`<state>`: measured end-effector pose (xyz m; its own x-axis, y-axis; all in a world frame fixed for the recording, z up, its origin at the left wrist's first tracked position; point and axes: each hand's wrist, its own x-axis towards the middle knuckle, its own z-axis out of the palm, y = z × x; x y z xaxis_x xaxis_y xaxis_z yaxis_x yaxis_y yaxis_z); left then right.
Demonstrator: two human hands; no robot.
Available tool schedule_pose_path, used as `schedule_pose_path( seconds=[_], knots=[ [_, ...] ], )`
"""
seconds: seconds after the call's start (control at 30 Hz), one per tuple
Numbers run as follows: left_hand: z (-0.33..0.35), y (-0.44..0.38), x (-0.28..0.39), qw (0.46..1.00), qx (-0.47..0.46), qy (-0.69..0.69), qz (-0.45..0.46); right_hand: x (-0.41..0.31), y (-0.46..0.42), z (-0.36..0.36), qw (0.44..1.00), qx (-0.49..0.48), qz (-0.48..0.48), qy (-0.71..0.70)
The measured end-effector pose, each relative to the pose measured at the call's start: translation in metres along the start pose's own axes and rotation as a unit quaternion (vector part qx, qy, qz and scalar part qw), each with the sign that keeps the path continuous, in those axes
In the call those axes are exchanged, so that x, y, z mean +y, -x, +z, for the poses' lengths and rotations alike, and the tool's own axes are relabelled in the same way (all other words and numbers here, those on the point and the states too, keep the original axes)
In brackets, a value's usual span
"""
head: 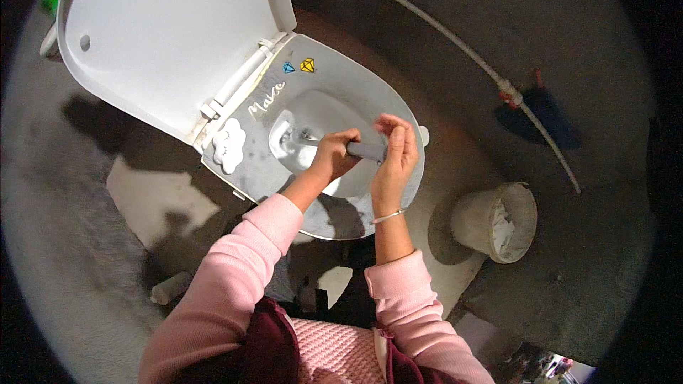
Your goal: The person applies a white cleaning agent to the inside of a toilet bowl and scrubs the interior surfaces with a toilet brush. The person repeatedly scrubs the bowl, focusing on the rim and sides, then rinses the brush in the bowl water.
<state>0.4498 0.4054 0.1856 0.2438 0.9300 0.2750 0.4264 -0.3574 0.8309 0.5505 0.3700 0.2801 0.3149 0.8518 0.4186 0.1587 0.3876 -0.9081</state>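
A toilet stands before me, its white lid (176, 32) raised and a grey padded seat cover (363, 74) on the seat, with a cloud-shaped pad (229, 146) near the hinge. Over the bowl (304, 106), my left hand (337, 157) is closed around a grey handle (365, 151); a thin shaft seems to run from it into the bowl, its far end unclear. At the handle's other end is my right hand (396, 149), fingers curled and slightly blurred, near or touching it. Whether it grips the handle cannot be told.
A whitish bucket (493, 223) with crumpled white material inside stands right of the toilet. Along the dark wall runs a pale pipe (443, 29) with a red-marked fitting (510, 95). A pale cylindrical object (171, 288) lies on the floor at lower left.
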Motion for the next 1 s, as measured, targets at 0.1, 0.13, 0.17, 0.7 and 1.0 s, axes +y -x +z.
schedule_pose_path(
  seconds=[0.1,0.13,0.17,0.7,1.0],
  knots=[
    [-0.029,0.004,0.033,0.989,0.080,0.091,0.088,-0.007,-0.012,-0.008,0.999,-0.020,-0.041,0.025],
    [-0.042,0.006,0.043,0.980,0.116,0.136,0.086,-0.007,-0.017,-0.012,0.999,0.008,-0.029,0.016],
    [-0.052,0.003,0.051,0.956,0.204,0.139,0.157,-0.005,-0.021,-0.015,0.999,0.030,-0.015,0.009],
    [-0.181,-0.039,0.095,0.812,-0.225,-0.492,0.218,-0.003,-0.042,-0.075,0.935,0.201,0.185,-0.228],
    [-0.151,-0.070,0.083,0.729,-0.250,-0.635,0.043,0.002,-0.038,-0.077,0.940,0.180,0.179,-0.227]
  ],
)
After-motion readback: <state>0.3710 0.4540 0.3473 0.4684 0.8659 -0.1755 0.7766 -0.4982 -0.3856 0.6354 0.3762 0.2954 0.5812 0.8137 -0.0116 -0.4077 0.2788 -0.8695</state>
